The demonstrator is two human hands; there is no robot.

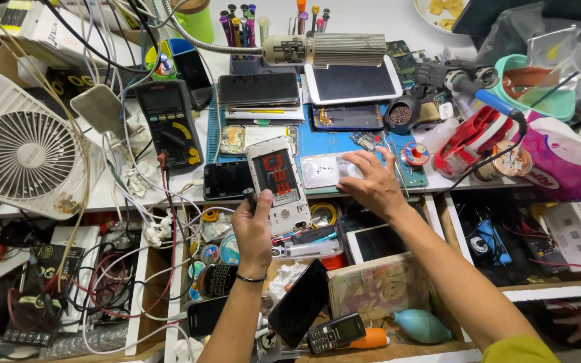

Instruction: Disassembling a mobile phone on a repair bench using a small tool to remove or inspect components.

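My left hand (253, 232) holds up a white phone (278, 185) with its back cover off, showing a battery with a red-and-black label. My right hand (370, 183) reaches onto the blue work mat (317, 140) and rests its fingers on a silvery phone back cover (324, 169) lying flat there. The two hands are a short way apart, the left one over the open drawer, the right one at the bench edge.
A white fan (20, 153) stands at the left, a multimeter (169, 124) beside tangled cables. Phones and a white tablet (352, 82) lie at the back of the mat under a lamp (324, 50). Open drawers below hold phones, tools and a teal blower bulb (422, 325).
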